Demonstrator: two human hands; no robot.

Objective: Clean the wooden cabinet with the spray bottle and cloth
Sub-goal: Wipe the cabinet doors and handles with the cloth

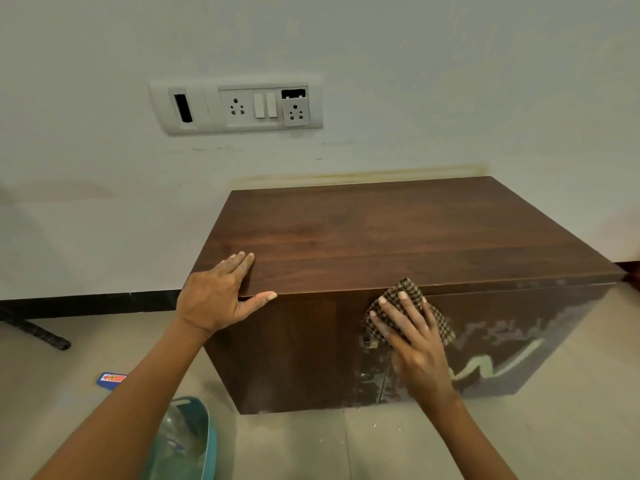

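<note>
Wooden cabinet (pixel 381 237): back against wall (pixel 381 46), free floor (pixel 104 344) left and in front.
Left hand (pixel 211 299): spread flat on front-left top corner, thumb along edge.
Right hand (pixel 415 348): straight fingers pressing checked cloth (pixel 408 289) on front panel, under top edge.

Dark wooden cabinet (pixel 398 237), front smeared pale — checked brown cloth (pixel 408 289) flat against its upper front
</note>
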